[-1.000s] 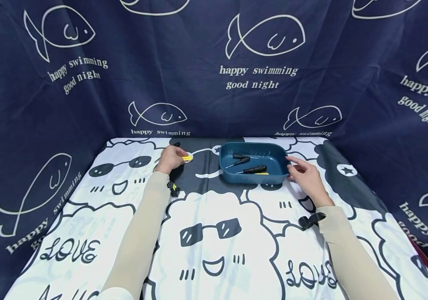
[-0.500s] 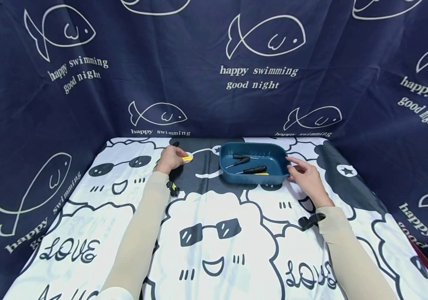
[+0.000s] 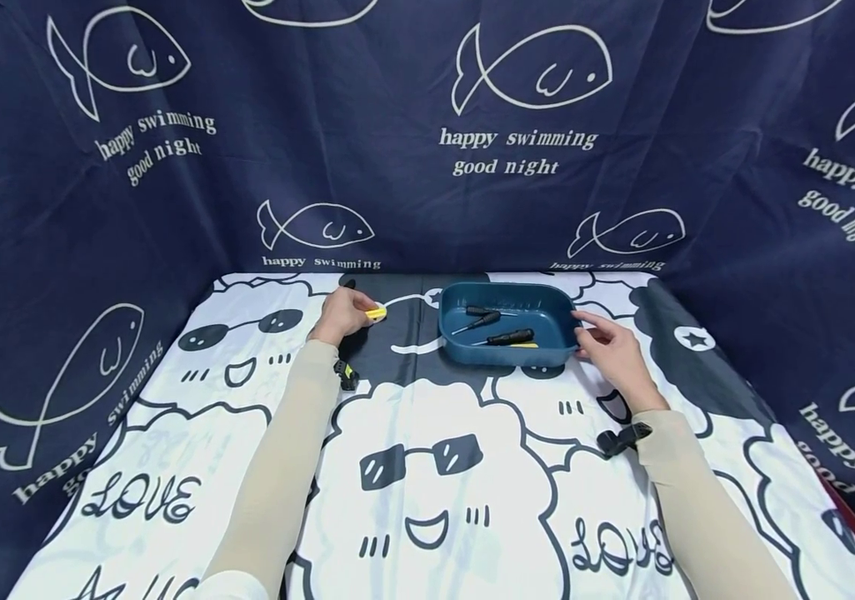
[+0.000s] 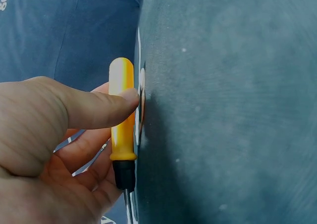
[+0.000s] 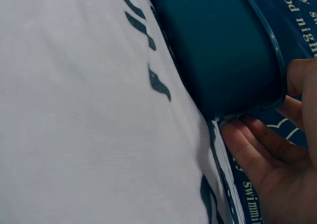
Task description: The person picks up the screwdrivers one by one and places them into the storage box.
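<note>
Yellow screwdriver (image 4: 123, 140) between left fingers (image 4: 85, 147)

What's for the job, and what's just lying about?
Likely job:
yellow-handled screwdriver, in left hand
blue rectangular plastic tub, right hand on it
black-handled screwdrivers inside

Just around:
black-and-white cartoon tablecloth
navy fish-print curtain

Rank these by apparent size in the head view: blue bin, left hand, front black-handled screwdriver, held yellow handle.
1. Blue bin
2. Left hand
3. Front black-handled screwdriver
4. Held yellow handle, partly hidden by the hand
</note>
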`<state>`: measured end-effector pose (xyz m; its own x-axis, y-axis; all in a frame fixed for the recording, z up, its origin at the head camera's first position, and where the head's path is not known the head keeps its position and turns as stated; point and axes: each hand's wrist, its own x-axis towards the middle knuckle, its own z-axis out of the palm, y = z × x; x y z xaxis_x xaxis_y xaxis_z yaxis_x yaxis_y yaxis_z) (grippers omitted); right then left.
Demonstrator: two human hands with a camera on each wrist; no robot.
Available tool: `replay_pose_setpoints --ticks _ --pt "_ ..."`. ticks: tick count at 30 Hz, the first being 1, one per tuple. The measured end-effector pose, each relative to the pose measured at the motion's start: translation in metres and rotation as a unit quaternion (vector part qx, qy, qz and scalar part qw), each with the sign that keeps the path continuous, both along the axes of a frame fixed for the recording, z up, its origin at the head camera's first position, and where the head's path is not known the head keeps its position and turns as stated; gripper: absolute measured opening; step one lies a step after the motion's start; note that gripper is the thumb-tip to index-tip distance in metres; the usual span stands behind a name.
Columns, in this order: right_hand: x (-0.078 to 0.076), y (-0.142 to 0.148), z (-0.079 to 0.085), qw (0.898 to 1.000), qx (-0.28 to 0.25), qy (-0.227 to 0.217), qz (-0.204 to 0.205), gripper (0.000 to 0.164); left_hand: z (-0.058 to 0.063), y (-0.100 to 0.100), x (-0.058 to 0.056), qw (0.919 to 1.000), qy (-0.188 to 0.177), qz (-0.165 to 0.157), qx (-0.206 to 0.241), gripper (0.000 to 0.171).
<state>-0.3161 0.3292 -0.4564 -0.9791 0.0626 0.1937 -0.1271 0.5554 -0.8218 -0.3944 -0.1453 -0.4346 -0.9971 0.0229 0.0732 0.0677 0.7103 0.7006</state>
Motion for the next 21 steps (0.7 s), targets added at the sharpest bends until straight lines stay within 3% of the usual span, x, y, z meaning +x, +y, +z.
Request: replay_pose_setpoints --ticks 12,21 --pt "0.0 -0.002 0.002 1.0 0.002 0.001 -0.008 0.046 0.005 0.003 0.001 0.9996 -0.005 0.005 0.028 0.027" --pt "0.0 -0.001 0.001 1.0 -0.002 0.009 -0.003 0.046 0.016 0.007 0.002 0.9989 0.006 -0.015 0.044 0.03"
